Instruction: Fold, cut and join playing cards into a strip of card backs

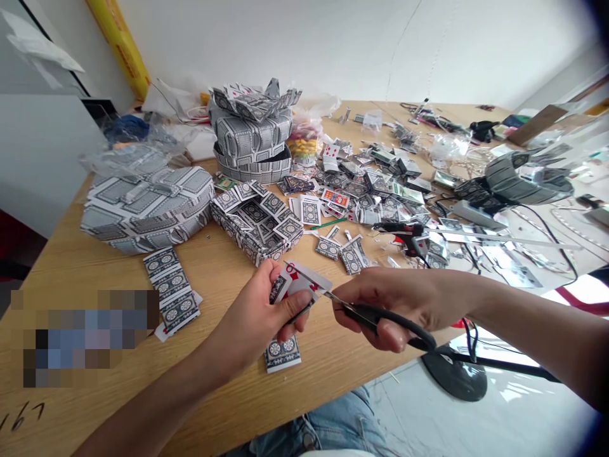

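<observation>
My left hand (280,304) pinches a folded playing card (304,277), a red six of diamonds by its face, just over the table's near part. Black-handled scissors (380,317) are in my right hand (394,311), their blades lying along the card's upper edge. Below my left hand, patterned card pieces (284,353) rest on the wood. Behind it stands an open box (259,222) built of folded cards. A strip of joined cards (171,289) lies to the left.
A lidded basket (147,203) of woven cards sits at the left, with stacked card baskets (252,130) behind. Loose cards and folded pieces (375,184) cover the back middle. A hot glue gun (404,235) with its cable lies right of centre, near a curved card piece (528,181).
</observation>
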Tool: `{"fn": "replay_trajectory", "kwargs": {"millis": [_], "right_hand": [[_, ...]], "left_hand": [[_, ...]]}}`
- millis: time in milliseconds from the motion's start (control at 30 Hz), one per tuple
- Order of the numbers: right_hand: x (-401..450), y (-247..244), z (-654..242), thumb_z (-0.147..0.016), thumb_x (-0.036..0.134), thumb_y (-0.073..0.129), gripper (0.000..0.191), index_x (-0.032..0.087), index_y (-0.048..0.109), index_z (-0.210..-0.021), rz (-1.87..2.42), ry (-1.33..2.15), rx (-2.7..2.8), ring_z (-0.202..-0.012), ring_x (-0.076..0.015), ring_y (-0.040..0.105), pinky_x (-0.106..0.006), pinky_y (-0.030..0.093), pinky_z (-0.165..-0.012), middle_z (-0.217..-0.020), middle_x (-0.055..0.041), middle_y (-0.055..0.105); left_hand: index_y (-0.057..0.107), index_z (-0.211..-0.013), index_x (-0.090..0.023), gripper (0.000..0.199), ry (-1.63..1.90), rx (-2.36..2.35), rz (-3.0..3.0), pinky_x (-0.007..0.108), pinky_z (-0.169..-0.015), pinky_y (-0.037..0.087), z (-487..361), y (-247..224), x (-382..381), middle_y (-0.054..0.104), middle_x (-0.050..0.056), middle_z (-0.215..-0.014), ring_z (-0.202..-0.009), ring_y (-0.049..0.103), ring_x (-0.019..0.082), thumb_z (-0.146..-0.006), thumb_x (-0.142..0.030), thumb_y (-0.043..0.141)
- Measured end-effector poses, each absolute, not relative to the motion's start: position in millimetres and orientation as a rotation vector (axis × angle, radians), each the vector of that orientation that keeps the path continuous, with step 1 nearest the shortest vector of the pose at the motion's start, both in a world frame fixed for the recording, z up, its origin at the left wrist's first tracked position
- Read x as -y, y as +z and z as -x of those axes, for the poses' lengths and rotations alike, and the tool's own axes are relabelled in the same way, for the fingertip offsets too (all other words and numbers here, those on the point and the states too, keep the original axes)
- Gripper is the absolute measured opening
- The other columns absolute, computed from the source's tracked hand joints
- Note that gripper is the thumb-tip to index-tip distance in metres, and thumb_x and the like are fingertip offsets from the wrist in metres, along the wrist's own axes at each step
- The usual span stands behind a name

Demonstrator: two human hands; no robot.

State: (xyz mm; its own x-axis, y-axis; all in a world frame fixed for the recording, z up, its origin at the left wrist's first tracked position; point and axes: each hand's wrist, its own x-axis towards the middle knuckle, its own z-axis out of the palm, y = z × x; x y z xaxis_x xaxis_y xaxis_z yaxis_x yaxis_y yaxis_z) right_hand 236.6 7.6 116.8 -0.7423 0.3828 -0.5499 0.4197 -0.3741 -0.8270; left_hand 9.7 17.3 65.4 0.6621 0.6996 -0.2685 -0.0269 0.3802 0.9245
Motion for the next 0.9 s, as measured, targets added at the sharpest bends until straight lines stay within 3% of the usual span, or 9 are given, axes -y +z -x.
{"fn": "replay_trajectory", "kwargs": {"millis": [167, 267, 467, 567, 667, 733, 833, 900], "right_hand": [[-8.2, 118.2, -238.2, -0.069, 0.074, 0.068, 0.06, 0.019, 0.049, -0.085, -1.152, -2.332, -1.706, -0.055, -0.008, 0.043, -0.021, 0.033, -0.048, -0.063, 0.0049, 0.052], [-8.5, 121.8, -239.3, -0.07, 0.068, 0.072, 0.058, 0.018, 0.056, -0.096, -1.187, -2.227, -1.759, -0.06, -0.0103, 0.049, -0.022, 0.038, -0.053, -0.069, 0.0022, 0.057], [-2.1, 122.3, -253.0, -0.062, 0.048, 0.085, 0.054, 0.023, 0.066, -0.106, -1.431, -1.684, -1.991, -0.068, -0.0152, 0.059, -0.024, 0.041, -0.057, -0.079, -0.0004, 0.066], [-4.1, 99.6, -272.9, -0.07, 0.052, 0.078, 0.053, 0.025, 0.063, -0.113, -1.613, -1.496, -2.041, -0.068, -0.0171, 0.06, -0.025, 0.041, -0.058, -0.075, 0.0006, 0.066], [-13.7, 63.6, -296.7, -0.081, 0.046, 0.066, 0.044, 0.025, 0.059, -0.119, -2.13, -0.881, -2.067, -0.068, -0.0175, 0.061, -0.026, 0.039, -0.058, -0.086, -0.0026, 0.07], [-20.0, 41.9, -308.0, -0.082, 0.041, 0.065, 0.039, 0.021, 0.062, -0.115, -2.302, -0.492, -1.939, -0.071, -0.0201, 0.063, -0.027, 0.038, -0.059, -0.089, -0.0064, 0.072], [-20.7, 25.0, -307.7, -0.084, 0.034, 0.061, 0.027, 0.018, 0.069, -0.105, -2.35, -0.324, -1.856, -0.079, -0.0252, 0.066, -0.03, 0.038, -0.062, -0.091, -0.011, 0.073], [-13.4, 23.6, -293.6, -0.091, 0.033, 0.052, 0.026, 0.018, 0.071, -0.101, -2.413, -0.267, -1.895, -0.085, -0.0266, 0.065, -0.032, 0.039, -0.065, -0.099, -0.0136, 0.072]], "left_hand": [[0.039, -0.089, -0.019, 0.03, 0.525, -0.721, -1.092, 0.016, -0.043, 0.031, -9.2, 65.5, -15.3, 0.054, -0.008, -0.06, -0.044, 0.042, 0.004, -0.091, -0.037, 0.063], [0.04, -0.09, -0.019, 0.03, 0.551, -0.739, -1.112, 0.016, -0.045, 0.035, -6.6, 67.3, -16.8, 0.056, -0.007, -0.061, -0.045, 0.044, 0.004, -0.091, -0.038, 0.063], [0.043, -0.098, -0.018, 0.032, 0.838, -0.873, -1.059, 0.02, -0.055, 0.049, -2.3, 68.7, -30.4, 0.066, -0.001, -0.074, -0.056, 0.06, 0.009, -0.088, -0.038, 0.066], [0.045, -0.101, -0.017, 0.032, 0.856, -0.86, -0.952, 0.023, -0.059, 0.053, -5.9, 63.6, -35.7, 0.068, 0.002, -0.077, -0.06, 0.063, 0.012, -0.087, -0.035, 0.067], [0.047, -0.104, -0.015, 0.022, 0.789, -0.824, -0.822, 0.026, -0.062, 0.055, -12.5, 55.6, -38.9, 0.07, 0.005, -0.08, -0.064, 0.066, 0.015, -0.09, -0.026, 0.06], [0.05, -0.106, -0.013, 0.017, 0.743, -0.794, -0.731, 0.029, -0.067, 0.057, -16.8, 50.2, -40.3, 0.072, 0.01, -0.086, -0.07, 0.069, 0.017, -0.094, -0.024, 0.051], [0.055, -0.11, -0.008, 0.027, 0.688, -0.777, -0.637, 0.034, -0.074, 0.058, -22.1, 43.0, -41.4, 0.072, 0.017, -0.098, -0.081, 0.071, 0.022, -0.099, -0.025, 0.036], [0.057, -0.113, -0.007, 0.028, 0.67, -0.793, -0.627, 0.034, -0.077, 0.057, -25.0, 38.6, -40.6, 0.072, 0.018, -0.101, -0.086, 0.072, 0.022, -0.099, -0.022, 0.037]]}}
